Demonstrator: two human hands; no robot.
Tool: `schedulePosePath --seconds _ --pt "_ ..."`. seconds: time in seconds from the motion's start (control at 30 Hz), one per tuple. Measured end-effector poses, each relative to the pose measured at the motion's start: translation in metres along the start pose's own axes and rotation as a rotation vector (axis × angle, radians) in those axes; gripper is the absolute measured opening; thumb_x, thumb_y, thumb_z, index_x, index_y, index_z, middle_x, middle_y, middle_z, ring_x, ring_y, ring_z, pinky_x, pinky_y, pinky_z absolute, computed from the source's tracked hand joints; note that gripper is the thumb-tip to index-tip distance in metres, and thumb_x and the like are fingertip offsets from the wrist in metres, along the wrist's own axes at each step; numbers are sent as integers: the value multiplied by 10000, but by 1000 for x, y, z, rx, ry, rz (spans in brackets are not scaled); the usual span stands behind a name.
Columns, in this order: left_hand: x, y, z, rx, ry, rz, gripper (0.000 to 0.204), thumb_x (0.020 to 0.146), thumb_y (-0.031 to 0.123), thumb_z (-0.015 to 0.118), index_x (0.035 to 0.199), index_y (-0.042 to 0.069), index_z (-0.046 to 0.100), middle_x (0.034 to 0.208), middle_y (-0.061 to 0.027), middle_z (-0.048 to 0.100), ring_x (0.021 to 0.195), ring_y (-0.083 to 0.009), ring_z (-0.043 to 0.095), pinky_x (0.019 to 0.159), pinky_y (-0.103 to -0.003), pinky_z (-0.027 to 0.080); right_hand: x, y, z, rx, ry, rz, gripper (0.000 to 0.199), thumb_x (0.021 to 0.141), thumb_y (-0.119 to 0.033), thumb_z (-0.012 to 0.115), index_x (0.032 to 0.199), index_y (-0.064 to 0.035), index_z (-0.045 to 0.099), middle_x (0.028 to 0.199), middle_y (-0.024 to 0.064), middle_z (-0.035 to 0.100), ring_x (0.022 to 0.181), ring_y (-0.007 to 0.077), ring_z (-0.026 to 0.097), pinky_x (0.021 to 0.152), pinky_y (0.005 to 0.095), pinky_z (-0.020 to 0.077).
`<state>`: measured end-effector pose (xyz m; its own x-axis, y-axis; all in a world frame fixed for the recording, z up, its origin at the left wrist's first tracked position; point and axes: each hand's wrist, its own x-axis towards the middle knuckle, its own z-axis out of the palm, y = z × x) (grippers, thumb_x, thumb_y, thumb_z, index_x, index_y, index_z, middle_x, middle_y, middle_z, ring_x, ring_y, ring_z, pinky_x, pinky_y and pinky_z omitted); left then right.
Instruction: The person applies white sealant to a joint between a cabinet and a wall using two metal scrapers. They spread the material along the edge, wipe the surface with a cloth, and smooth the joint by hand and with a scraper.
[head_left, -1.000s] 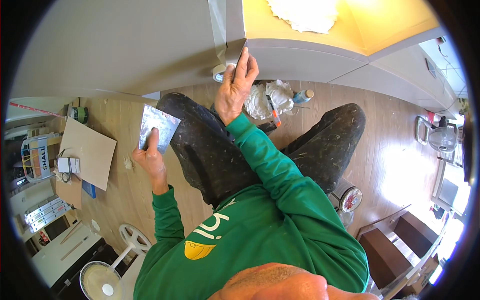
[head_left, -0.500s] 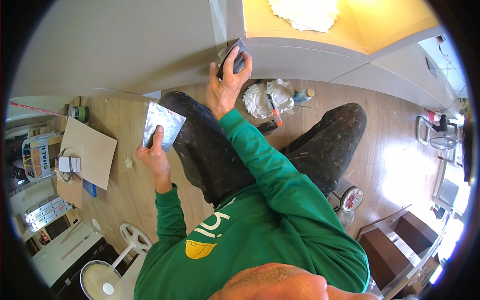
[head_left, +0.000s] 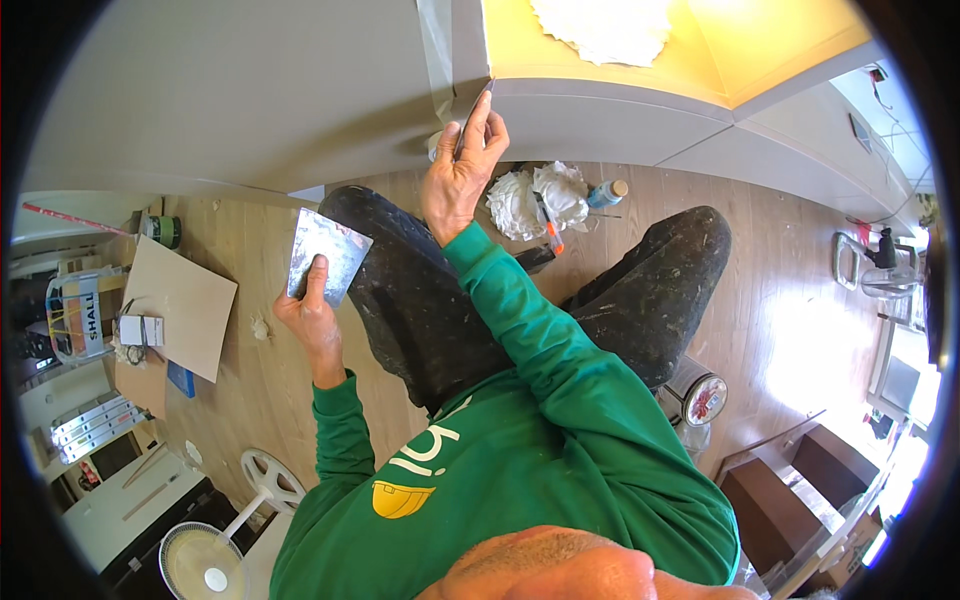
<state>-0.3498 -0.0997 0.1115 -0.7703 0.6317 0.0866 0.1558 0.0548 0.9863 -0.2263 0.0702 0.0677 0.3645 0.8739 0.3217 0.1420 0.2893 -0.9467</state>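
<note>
Before a cropped, smooth grey panel (head_left: pixel 250 100), the left hand (head_left: pixel 312 315) grips a square silvery metal plate (head_left: pixel 325 245), underside hidden, near one knee (head_left: pixel 345 210); the right hand (head_left: pixel 460 185) grips a thin dark tool (head_left: pixel 465 132), seen edge-on, partly masking a white tape roll (head_left: pixel 434 146).

A squarish metal plate (head_left: pixel 322 240), shiny and mottled, sits askew in the left hand (head_left: pixel 312 315); a thin dark scraper (head_left: pixel 467 124), seen nearly edge-on, slants from the right hand (head_left: pixel 460 185).
</note>
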Motion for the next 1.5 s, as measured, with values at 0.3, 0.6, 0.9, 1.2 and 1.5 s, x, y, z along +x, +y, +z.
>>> schedulePosePath --seconds 0.3,0.6,0.9,1.2,1.5 --pt "-2 2 4 -24 2 -5 166 879 86 730 947 -65 739 874 -31 702 776 -96 586 721 -254 449 -13 5 -32 90 -160 51 467 1037 -129 468 1499 -79 413 1351 201 385 1220 309 446 1047 389 384" --pt "-2 11 5 -53 -6 -17 153 870 68 733 944 -66 733 900 -40 699 799 -103 590 742 -259 449 -10 -2 -52 141 -179 68 449 1057 -134 413 1501 -66 400 1378 200 400 1264 315 445 1081 384 359" --pt "-3 2 15 -215 -12 -87 255 826 58 752 1020 -93 686 1051 -129 689 907 -199 653 838 -332 509 12 21 -207 211 -183 223 457 1070 -171 424 1515 -72 380 1480 97 414 1258 202 470 942 318 494" --pt "-11 42 70 -257 -190 -155 242 821 52 749 1005 -93 690 1016 -123 689 870 -208 653 817 -345 521 100 7 -303 261 212 151 445 1077 -197 416 1515 -115 393 1330 78 540 1092 158 546 906 356 527" --pt "-35 82 95 -94 -264 -119 283 851 81 725 1066 -94 669 1050 -138 686 903 -218 666 846 -356 527 140 95 -303 -373 180 -275 516 950 -29 539 1452 -138 490 1454 177 385 1374 383 355 1123 470 324"
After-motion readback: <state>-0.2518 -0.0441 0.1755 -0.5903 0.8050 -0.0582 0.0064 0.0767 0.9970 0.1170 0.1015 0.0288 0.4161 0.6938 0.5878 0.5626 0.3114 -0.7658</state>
